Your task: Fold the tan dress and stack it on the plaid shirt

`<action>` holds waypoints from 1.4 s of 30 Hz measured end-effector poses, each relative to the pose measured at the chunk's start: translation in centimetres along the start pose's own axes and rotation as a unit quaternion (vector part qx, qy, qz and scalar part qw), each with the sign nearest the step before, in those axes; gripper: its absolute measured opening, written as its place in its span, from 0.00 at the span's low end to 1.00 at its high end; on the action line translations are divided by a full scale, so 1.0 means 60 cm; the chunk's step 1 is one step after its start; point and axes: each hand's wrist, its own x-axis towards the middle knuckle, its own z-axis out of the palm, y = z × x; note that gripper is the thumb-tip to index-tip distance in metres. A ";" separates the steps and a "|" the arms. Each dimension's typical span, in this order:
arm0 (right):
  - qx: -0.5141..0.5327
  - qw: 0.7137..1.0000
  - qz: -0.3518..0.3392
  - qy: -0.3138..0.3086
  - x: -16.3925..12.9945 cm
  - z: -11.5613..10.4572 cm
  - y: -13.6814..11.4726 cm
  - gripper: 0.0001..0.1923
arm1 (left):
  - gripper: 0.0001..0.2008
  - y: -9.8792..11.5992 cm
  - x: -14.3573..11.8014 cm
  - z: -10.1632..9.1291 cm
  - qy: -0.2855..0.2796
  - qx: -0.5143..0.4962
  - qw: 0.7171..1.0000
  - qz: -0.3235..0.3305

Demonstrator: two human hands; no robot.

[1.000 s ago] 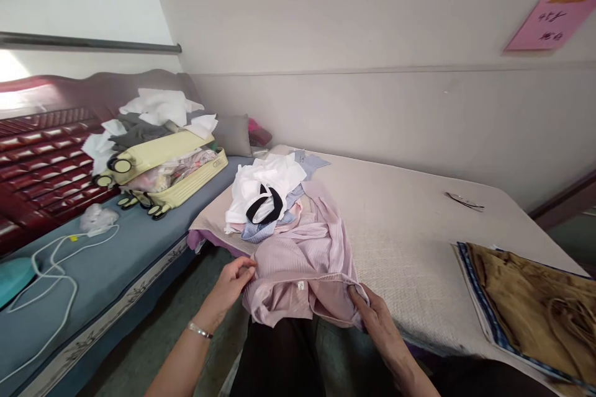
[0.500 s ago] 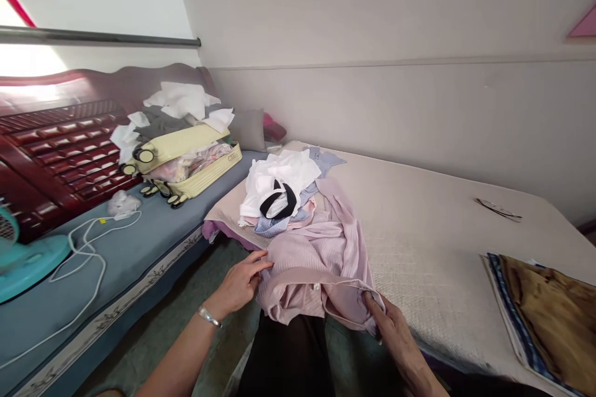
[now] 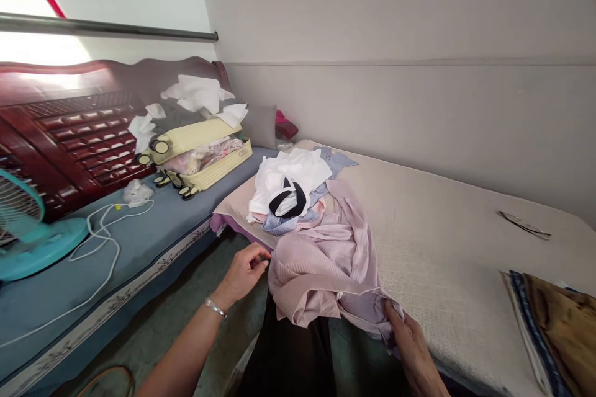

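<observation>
Both hands are pinching the pink shirt (image 3: 321, 260): left hand (image 3: 244, 273) gripping its left edge, right hand (image 3: 410, 341) clutching its right hem.

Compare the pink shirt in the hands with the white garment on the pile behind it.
The pink shirt is ribbed and hangs partly over the bed edge; the white garment is smooth and sits atop the pile. The left hand and right hand grip the pink shirt; nothing touches the white garment, which bears a black band. Both lie crumpled, unfolded.
</observation>
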 end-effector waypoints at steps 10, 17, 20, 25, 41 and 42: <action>-0.009 1.000 0.006 -0.001 0.000 0.004 -0.001 0.30 | 0.16 0.041 -0.027 0.035 -0.121 0.100 0.986 0.062; -0.020 1.000 -0.010 -0.011 -0.013 0.006 -0.012 0.31 | 0.12 0.033 -0.024 0.043 -0.118 0.125 0.983 0.066; -0.029 0.999 -0.030 -0.012 -0.013 -0.001 -0.014 0.31 | 0.10 0.046 -0.028 0.027 -0.115 0.110 0.985 0.065; -0.041 0.998 -0.044 -0.028 -0.003 -0.013 -0.037 0.30 | 0.08 0.081 -0.034 -0.002 -0.128 0.021 0.991 0.021; 0.074 0.961 0.041 -0.263 0.059 -0.017 -0.094 0.29 | 0.29 -0.053 -0.003 -0.028 -0.010 0.005 0.990 -0.144; 0.078 0.958 0.034 -0.275 0.056 -0.025 -0.089 0.27 | 0.30 -0.059 -0.003 -0.030 -0.010 0.002 0.989 -0.148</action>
